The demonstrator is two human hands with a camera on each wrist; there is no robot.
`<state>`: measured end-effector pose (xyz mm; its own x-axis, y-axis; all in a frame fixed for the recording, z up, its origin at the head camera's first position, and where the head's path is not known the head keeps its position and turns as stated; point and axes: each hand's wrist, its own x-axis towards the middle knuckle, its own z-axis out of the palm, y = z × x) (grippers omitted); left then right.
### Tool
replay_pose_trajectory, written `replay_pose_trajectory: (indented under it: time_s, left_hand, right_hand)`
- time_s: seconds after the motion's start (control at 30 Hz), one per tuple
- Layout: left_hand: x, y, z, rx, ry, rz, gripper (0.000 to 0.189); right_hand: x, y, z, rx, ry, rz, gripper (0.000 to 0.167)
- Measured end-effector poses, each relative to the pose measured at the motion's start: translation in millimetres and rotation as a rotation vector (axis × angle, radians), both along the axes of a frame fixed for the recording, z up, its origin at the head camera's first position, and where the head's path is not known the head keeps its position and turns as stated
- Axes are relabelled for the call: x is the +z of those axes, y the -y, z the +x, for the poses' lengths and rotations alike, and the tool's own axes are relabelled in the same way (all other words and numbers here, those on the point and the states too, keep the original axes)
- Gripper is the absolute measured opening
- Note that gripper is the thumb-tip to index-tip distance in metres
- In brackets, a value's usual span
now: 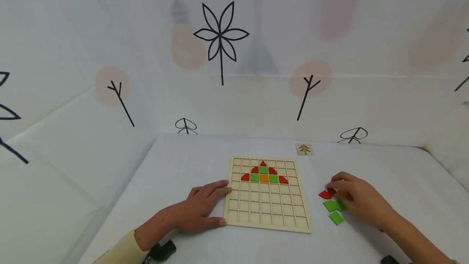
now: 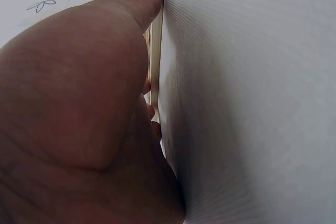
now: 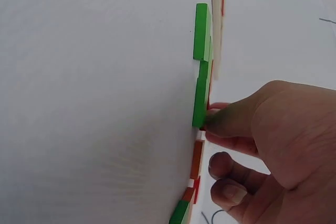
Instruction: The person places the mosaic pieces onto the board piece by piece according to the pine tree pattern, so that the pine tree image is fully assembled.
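A pale wooden grid board (image 1: 269, 207) lies on the white table. In its upper rows sit a red triangle (image 1: 263, 163), red quarter-circles, several green squares and an orange square (image 1: 264, 178). My left hand (image 1: 198, 209) rests at the board's left side, fingers extended, fingertips and thumb tip at the edge. To the right of the board, my right hand (image 1: 360, 199) pinches a red tile (image 1: 331, 191) between thumb and fingers, which partly cover it. Beside it are another red quarter-circle tile (image 1: 324, 195) and green square tiles (image 1: 336, 218).
Behind the board lies a small card (image 1: 305, 149) with a tree pattern on a grid. In the right wrist view an orange-brown tile (image 3: 197, 159) and a green tile (image 3: 180, 213) lie near the curled fingers. Printed white cloth (image 1: 256, 105) walls the table.
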<state>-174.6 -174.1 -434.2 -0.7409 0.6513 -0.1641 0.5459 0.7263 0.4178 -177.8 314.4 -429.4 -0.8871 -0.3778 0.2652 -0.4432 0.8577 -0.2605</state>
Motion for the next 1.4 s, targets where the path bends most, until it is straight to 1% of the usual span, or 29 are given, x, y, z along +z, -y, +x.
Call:
replay_pose_trajectory:
  time_s: [0.13,0.33,0.43,0.57,0.67,0.9,1.03,1.13,1.3,1.4]
  left_hand:
    - [0.6,-0.7,-0.8,-0.001,-0.001,0.001,0.084]
    - [1.5,-1.2,-1.1,-0.005,-0.012,-0.003,0.084]
    - [2.6,-1.2,-1.3,-0.004,-0.010,-0.004,0.084]
    - [3.7,-1.6,-1.2,0.000,-0.005,-0.005,0.084]
    - [3.9,-2.0,-0.7,0.002,0.001,-0.006,0.084]
    - [4.3,-1.9,1.1,0.008,0.013,-0.007,0.084]
    - [3.6,-1.7,1.1,0.008,0.014,-0.006,0.084]
    - [2.5,-1.7,0.7,0.003,0.011,-0.003,0.084]
    - [1.2,-1.6,0.0,0.000,0.004,-0.001,0.085]
    - [0.8,-1.5,-0.2,0.003,0.002,-0.004,0.085]
  right_hand:
    - [2.4,2.1,-2.3,0.006,-0.032,0.010,0.034]
    - [2.2,0.7,-4.1,0.051,-0.074,0.004,0.040]
    - [1.0,-0.3,-5.5,0.057,-0.060,0.009,0.037]
    - [-0.6,-1.1,-6.6,0.025,-0.012,0.025,0.030]
    - [-1.5,-1.3,-6.7,0.004,0.021,0.018,0.027]
    - [1.5,3.1,-7.2,-0.019,0.077,0.014,0.031]
    - [5.3,7.9,-7.2,-0.045,0.096,-0.027,0.027]
    - [7.4,12.7,-5.3,-0.049,0.071,-0.085,0.026]
    - [11.1,22.8,-2.9,0.013,-0.016,-0.177,0.029]
    - [15.3,30.6,-2.0,0.026,-0.011,-0.200,0.029]
